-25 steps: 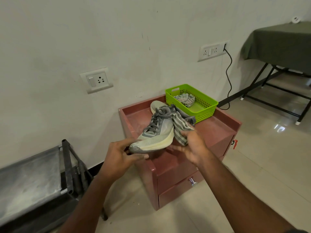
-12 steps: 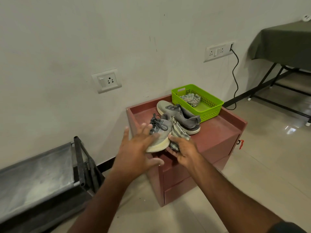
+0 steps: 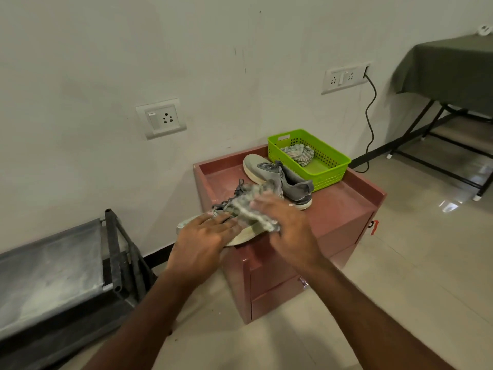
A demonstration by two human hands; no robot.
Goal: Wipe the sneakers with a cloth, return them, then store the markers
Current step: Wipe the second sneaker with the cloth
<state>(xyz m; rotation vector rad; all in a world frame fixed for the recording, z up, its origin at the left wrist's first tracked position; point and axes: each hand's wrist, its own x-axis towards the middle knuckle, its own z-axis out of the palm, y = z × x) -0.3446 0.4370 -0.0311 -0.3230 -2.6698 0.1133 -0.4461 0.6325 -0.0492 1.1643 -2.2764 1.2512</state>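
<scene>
A light grey sneaker [image 3: 241,234] lies at the front left corner of the red cabinet [image 3: 336,209], its toe jutting past the edge. My left hand [image 3: 202,236] lies over its forefoot with the fingers fairly straight, pressing on it. My right hand [image 3: 282,220] grips a striped grey cloth [image 3: 248,206] bunched over the laces and upper; hand and cloth are motion-blurred. The second sneaker [image 3: 277,177] stands behind on the cabinet top, toe towards the wall. No markers show.
A green plastic basket [image 3: 330,172] with another striped cloth [image 3: 298,153] sits at the cabinet's back right. A dusty black rack [image 3: 53,268] stands to the left, a table with a green cover [image 3: 453,70] at far right. A cable hangs from the wall socket [image 3: 344,77].
My left hand let go of the sneaker's toe, opened, and now lies on the forefoot. The sneaker came down onto the cabinet corner. My right hand with the cloth moved up over the laces.
</scene>
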